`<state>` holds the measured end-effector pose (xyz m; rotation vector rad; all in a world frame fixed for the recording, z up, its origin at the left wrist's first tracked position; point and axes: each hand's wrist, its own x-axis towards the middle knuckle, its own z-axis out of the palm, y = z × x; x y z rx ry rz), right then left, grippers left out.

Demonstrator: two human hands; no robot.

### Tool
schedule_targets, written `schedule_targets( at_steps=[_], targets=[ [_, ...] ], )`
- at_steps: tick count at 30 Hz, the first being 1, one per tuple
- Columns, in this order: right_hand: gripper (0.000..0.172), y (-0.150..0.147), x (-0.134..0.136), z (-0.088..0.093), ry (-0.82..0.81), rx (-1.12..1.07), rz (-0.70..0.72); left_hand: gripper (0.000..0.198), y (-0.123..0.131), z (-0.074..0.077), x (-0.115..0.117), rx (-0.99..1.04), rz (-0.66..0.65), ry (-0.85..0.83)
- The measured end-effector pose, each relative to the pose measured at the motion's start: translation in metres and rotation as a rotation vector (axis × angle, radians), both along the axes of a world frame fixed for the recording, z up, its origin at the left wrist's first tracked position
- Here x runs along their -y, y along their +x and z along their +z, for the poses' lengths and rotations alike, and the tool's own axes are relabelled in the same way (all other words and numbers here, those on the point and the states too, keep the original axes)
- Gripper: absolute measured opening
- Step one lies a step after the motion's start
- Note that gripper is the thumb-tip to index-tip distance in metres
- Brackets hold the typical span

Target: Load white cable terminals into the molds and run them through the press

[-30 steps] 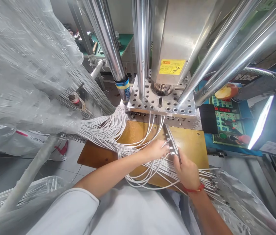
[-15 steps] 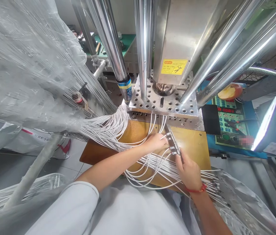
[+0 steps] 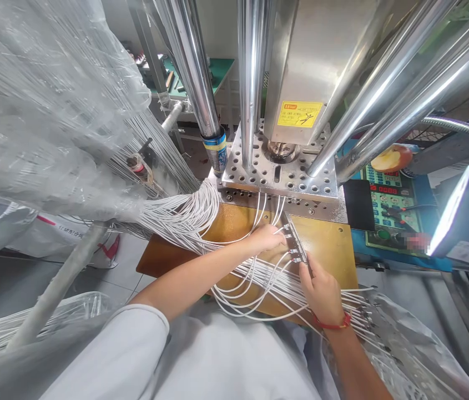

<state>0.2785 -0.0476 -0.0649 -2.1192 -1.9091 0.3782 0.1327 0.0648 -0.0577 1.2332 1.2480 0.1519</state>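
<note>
A narrow dark metal bar (image 3: 295,239) with white cable ends set along its left side is tilted over the brown board (image 3: 329,250). My right hand (image 3: 321,286) grips the bar's near end, thumb and fingers closed around it. At the bar's left side, near its far end, my left hand (image 3: 270,240) is closed on a white cable; its fingertips are partly hidden. Two more white cables (image 3: 268,280) loop down from the bar's near half. Beneath my hands lies a bundle of white cables (image 3: 255,272), running rightward under my right wrist.
A press with a holed metal plate (image 3: 280,180) and chrome columns (image 3: 251,83) stands just beyond the board. Thick cable bundles (image 3: 180,216) wrapped in plastic hang at left. A control panel (image 3: 392,200) with a cut apple (image 3: 391,159) is at right.
The view has shifted slightly. Both hands stay at the metal bar, with the left fingers only a little changed in position; the cables and bar look nearly the same.
</note>
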Motion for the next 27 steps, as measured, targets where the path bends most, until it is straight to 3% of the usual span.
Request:
schedule_targets(
  at_steps=[5, 10, 13, 17, 20, 22, 24, 27],
  targets=[
    [0.039, -0.001, 0.002, 0.002, 0.015, 0.026, 0.036, 0.015, 0.0, 0.001, -0.002, 0.032, -0.007, -0.071],
    [0.044, -0.003, 0.01, -0.002, 0.103, 0.133, 0.126, 0.011, 0.005, -0.013, 0.004, -0.01, 0.013, 0.039],
    [0.044, -0.003, 0.015, -0.003, 0.116, 0.139, 0.126, 0.011, 0.006, -0.013, 0.01, 0.001, -0.026, 0.135],
    [0.041, -0.001, 0.018, 0.001, 0.07, 0.053, 0.102, 0.019, -0.007, -0.003, 0.016, -0.072, -0.173, 0.425],
    [0.039, 0.0, 0.017, 0.004, 0.033, 0.032, 0.094, 0.024, -0.019, 0.007, 0.017, -0.155, -0.079, 0.702],
    [0.039, 0.0, 0.016, 0.004, 0.025, 0.059, 0.098, 0.027, -0.023, 0.011, 0.017, -0.164, -0.018, 0.778],
    [0.039, -0.001, 0.015, 0.003, 0.024, 0.084, 0.102, 0.026, -0.024, 0.009, 0.017, -0.113, -0.026, 0.771],
    [0.039, -0.001, 0.015, 0.002, 0.027, 0.103, 0.102, 0.026, -0.021, -0.003, 0.014, -0.038, -0.012, 0.577]
  ],
)
